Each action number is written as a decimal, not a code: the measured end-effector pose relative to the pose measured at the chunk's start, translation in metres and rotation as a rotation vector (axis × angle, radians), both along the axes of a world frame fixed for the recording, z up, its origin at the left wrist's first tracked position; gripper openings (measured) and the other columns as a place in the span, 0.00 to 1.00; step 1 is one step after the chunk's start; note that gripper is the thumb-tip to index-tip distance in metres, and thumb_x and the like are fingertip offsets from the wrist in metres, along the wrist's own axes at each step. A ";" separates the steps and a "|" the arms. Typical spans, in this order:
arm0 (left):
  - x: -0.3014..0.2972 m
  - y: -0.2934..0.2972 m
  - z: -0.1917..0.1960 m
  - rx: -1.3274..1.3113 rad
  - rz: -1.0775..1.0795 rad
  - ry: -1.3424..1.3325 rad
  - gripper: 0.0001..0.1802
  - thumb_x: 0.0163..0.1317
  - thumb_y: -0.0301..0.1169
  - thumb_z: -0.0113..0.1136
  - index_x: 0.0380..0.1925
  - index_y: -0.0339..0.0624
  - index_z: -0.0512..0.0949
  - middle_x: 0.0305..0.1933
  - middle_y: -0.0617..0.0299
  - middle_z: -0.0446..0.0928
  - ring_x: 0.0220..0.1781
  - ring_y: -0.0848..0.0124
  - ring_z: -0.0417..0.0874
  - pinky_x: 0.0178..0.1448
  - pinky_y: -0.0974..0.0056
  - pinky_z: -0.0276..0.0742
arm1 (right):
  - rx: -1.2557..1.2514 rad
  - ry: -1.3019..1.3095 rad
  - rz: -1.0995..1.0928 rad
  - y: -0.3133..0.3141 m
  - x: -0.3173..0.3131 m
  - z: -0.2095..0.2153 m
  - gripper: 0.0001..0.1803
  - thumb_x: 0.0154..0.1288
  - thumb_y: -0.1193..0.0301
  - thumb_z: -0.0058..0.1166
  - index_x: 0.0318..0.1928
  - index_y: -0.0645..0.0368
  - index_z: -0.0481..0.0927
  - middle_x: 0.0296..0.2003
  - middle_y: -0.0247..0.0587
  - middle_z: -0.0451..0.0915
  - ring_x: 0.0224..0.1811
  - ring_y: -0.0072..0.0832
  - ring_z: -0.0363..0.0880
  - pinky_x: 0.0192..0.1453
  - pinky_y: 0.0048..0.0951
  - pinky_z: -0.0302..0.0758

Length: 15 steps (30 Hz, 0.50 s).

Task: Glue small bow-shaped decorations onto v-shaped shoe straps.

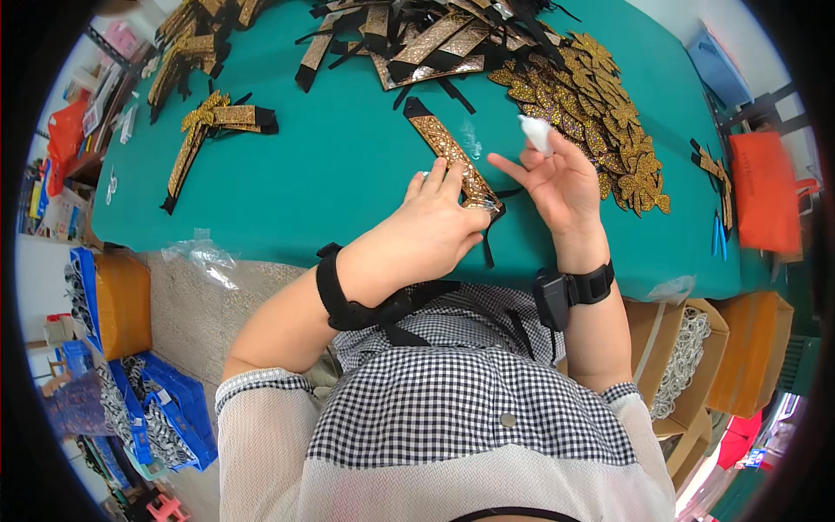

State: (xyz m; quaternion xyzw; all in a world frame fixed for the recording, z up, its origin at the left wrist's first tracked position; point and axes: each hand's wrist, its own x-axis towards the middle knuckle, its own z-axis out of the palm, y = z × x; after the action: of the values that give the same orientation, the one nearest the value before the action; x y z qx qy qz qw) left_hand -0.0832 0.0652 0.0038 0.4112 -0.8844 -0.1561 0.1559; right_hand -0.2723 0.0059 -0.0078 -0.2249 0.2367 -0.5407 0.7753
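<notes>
Under the spread left hand point(428, 223), the gold strip point(446, 148) could be skewed by uneven pressure, while a white piece point(537, 134) is pinched by the right hand point(565, 187).

glossy, glittery gold strip point(444, 144), smooth matt green table cover point(322, 174)

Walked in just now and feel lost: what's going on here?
A person's left hand rests on a gold, black-tipped strip lying on the green table. The right hand is raised beside it with a small white item at its fingertips; whether pinched or worn, I can't tell. Farther back lie a pile of similar strips and a heap of glittery gold cut-outs. To the left sits an angled piece with a gold ornament.
</notes>
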 end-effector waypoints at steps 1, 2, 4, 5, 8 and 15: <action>-0.001 0.002 0.004 0.025 0.014 0.011 0.08 0.51 0.32 0.57 0.31 0.42 0.74 0.57 0.32 0.56 0.60 0.38 0.59 0.60 0.42 0.56 | -0.024 -0.041 0.021 0.001 0.000 0.002 0.12 0.59 0.71 0.47 0.43 0.62 0.71 0.31 0.37 0.77 0.28 0.21 0.75 0.54 0.57 0.66; 0.001 0.003 0.002 0.028 0.020 0.018 0.08 0.51 0.32 0.57 0.31 0.42 0.74 0.57 0.32 0.56 0.60 0.38 0.59 0.60 0.42 0.56 | -0.047 -0.084 0.043 0.003 0.001 0.003 0.12 0.60 0.71 0.47 0.43 0.62 0.71 0.31 0.37 0.77 0.28 0.21 0.75 0.54 0.57 0.66; 0.006 0.004 -0.002 0.008 0.012 0.123 0.08 0.52 0.32 0.57 0.30 0.41 0.74 0.57 0.32 0.56 0.60 0.39 0.59 0.60 0.42 0.57 | -0.024 -0.089 0.084 0.006 0.007 -0.004 0.13 0.60 0.70 0.46 0.44 0.62 0.70 0.32 0.37 0.77 0.29 0.22 0.75 0.55 0.58 0.65; 0.007 0.004 -0.006 0.009 0.027 0.124 0.08 0.52 0.32 0.57 0.30 0.41 0.74 0.57 0.32 0.56 0.60 0.39 0.59 0.60 0.42 0.57 | 0.016 -0.060 0.103 0.009 0.011 -0.005 0.13 0.60 0.71 0.46 0.45 0.62 0.70 0.32 0.37 0.77 0.29 0.23 0.75 0.55 0.58 0.65; 0.013 0.010 -0.014 -0.073 0.106 0.365 0.07 0.49 0.31 0.58 0.26 0.40 0.74 0.56 0.38 0.60 0.60 0.42 0.60 0.58 0.39 0.57 | 0.044 -0.049 0.158 0.010 0.014 -0.013 0.13 0.60 0.72 0.46 0.46 0.62 0.69 0.36 0.40 0.77 0.30 0.25 0.77 0.55 0.57 0.65; 0.014 0.059 0.003 -0.371 -0.019 0.319 0.05 0.39 0.30 0.57 0.17 0.44 0.71 0.40 0.58 0.70 0.51 0.62 0.69 0.56 0.51 0.59 | -0.004 0.120 0.099 0.015 0.006 -0.011 0.14 0.62 0.71 0.43 0.47 0.61 0.67 0.36 0.39 0.76 0.30 0.26 0.74 0.57 0.56 0.63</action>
State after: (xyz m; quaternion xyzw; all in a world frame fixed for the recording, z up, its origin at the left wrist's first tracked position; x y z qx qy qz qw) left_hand -0.0693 0.1238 0.0067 0.3371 -0.8660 -0.0555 0.3650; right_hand -0.2659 0.0208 -0.0183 -0.2700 0.2701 -0.4877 0.7850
